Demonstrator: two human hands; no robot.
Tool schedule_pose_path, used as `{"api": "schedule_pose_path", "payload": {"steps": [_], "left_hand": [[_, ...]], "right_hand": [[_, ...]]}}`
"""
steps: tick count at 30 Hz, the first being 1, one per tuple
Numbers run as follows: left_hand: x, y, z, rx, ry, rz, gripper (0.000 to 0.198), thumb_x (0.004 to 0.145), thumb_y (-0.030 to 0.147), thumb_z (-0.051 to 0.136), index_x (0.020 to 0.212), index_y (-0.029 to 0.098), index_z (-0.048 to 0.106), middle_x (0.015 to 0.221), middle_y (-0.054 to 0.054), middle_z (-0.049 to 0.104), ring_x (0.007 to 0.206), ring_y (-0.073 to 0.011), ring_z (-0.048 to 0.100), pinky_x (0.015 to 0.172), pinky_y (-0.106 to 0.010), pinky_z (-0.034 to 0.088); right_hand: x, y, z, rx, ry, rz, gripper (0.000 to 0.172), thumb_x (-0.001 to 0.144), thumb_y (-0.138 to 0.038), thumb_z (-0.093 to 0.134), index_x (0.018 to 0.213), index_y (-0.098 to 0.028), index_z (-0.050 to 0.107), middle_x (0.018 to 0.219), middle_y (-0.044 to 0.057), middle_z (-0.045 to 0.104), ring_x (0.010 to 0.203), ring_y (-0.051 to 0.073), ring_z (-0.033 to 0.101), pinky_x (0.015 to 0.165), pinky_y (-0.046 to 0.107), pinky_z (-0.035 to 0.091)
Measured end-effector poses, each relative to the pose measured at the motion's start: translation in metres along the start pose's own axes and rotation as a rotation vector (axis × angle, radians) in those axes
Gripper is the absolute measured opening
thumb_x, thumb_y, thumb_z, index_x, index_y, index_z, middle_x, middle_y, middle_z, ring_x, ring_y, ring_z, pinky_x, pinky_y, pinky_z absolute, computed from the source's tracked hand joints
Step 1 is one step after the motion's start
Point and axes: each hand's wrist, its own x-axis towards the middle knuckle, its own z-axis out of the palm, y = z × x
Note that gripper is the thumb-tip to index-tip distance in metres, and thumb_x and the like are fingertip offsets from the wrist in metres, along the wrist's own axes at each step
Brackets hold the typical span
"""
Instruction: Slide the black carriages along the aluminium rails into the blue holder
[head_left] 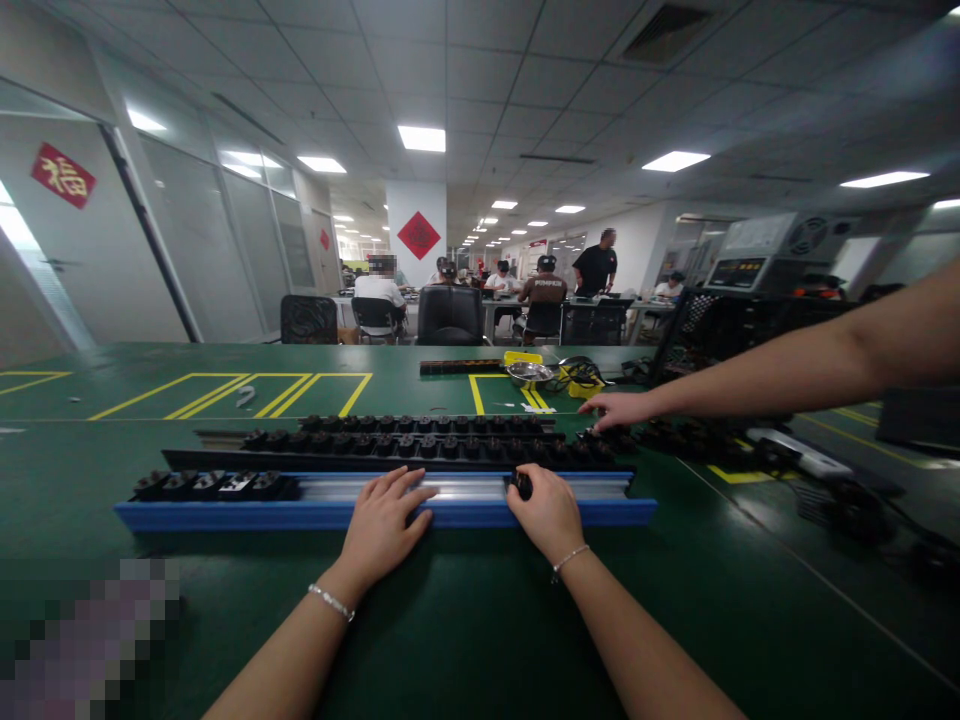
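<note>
A long blue rail (465, 515) with a silvery inner channel lies crosswise in front of me. Several black socket modules (208, 484) sit in its left end. My left hand (382, 522) rests on the middle of the rail, its fingers spread and holding nothing. Towards the rail's right part, my right hand (551, 508) grips a single black socket module (522, 486) at the channel; my fingers partly cover it. Just behind are black rails (225, 460) with rows of similar black modules (427, 447) along them.
From the right, another person's arm (750, 360) reaches over loose black parts (667, 437). Farther back are a metal bowl (529, 373), a yellow tray (581, 380) and a dark strip (461, 367). A pixelated object (90, 640) lies at the near left of the green table (450, 640).
</note>
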Motion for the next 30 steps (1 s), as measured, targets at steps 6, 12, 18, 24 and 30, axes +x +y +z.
{"api": "schedule_pose_path", "payload": {"steps": [6, 12, 18, 24, 30], "left_hand": [[0.0001, 0.0000, -0.0005, 0.002, -0.013, -0.005, 0.030, 0.083, 0.039, 0.048, 0.111, 0.039, 0.059, 0.130, 0.004, 0.053, 0.124, -0.0239, 0.040, 0.099, -0.046, 0.033], [0.0004, 0.0004, -0.0016, -0.009, -0.014, -0.002, 0.030, 0.083, 0.040, 0.048, 0.111, 0.038, 0.060, 0.130, 0.003, 0.053, 0.124, -0.0242, 0.040, 0.100, -0.046, 0.032], [0.0005, 0.0003, -0.0016, -0.006, -0.017, -0.003, 0.030, 0.083, 0.039, 0.048, 0.111, 0.039, 0.059, 0.130, 0.003, 0.053, 0.124, -0.0243, 0.040, 0.099, -0.046, 0.032], [0.0002, 0.0008, -0.0016, -0.006, -0.001, -0.003, 0.030, 0.083, 0.039, 0.048, 0.110, 0.039, 0.060, 0.129, 0.003, 0.054, 0.124, -0.0246, 0.041, 0.099, -0.046, 0.033], [0.0002, -0.0003, -0.0002, -0.003, -0.004, 0.002, 0.030, 0.082, 0.039, 0.049, 0.110, 0.039, 0.060, 0.129, 0.003, 0.054, 0.124, -0.0241, 0.040, 0.099, -0.046, 0.033]], "right_hand": [[0.0002, -0.0015, -0.0011, -0.002, -0.019, 0.018, 0.024, 0.074, -0.027, 0.051, 0.094, -0.019, 0.062, 0.092, 0.005, 0.066, 0.089, 0.018, 0.057, 0.083, 0.028, 0.036], [-0.0005, -0.0007, -0.0011, -0.001, -0.010, 0.041, 0.025, 0.074, -0.028, 0.051, 0.095, -0.019, 0.061, 0.092, 0.005, 0.065, 0.090, 0.018, 0.056, 0.083, 0.029, 0.037], [-0.0005, 0.0022, -0.0017, -0.019, -0.005, 0.049, 0.025, 0.073, -0.027, 0.050, 0.094, -0.019, 0.061, 0.092, 0.005, 0.065, 0.090, 0.019, 0.056, 0.083, 0.029, 0.037], [0.0000, 0.0009, -0.0029, -0.020, -0.012, 0.058, 0.024, 0.073, -0.027, 0.050, 0.094, -0.019, 0.061, 0.091, 0.005, 0.065, 0.089, 0.018, 0.056, 0.081, 0.029, 0.037], [0.0004, 0.0059, -0.0048, -0.037, -0.004, 0.083, 0.023, 0.073, -0.026, 0.049, 0.092, -0.019, 0.060, 0.088, 0.005, 0.064, 0.088, 0.019, 0.056, 0.078, 0.029, 0.037]]}}
